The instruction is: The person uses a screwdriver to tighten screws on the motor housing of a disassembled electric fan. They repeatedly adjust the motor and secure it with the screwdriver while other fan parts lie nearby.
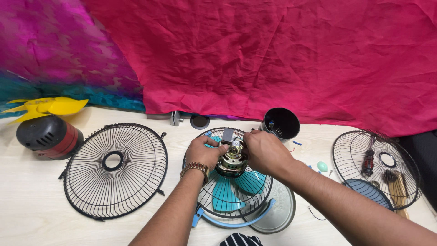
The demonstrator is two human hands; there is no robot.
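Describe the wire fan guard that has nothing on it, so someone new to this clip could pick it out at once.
Start at the pale wooden table below the pink cloth. Left of the left hand, beside the black and red motor housing, lies a round black wire guard. Unlike the other two guards, it lies bare, without a blade or tools on it.

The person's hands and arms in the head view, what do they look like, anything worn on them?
Both forearms are bare, with no sleeves showing up to the picture's edge. The left hand has a gold-coloured metal link wristwatch at the wrist. The right hand wears nothing visible: no glove, ring or band.
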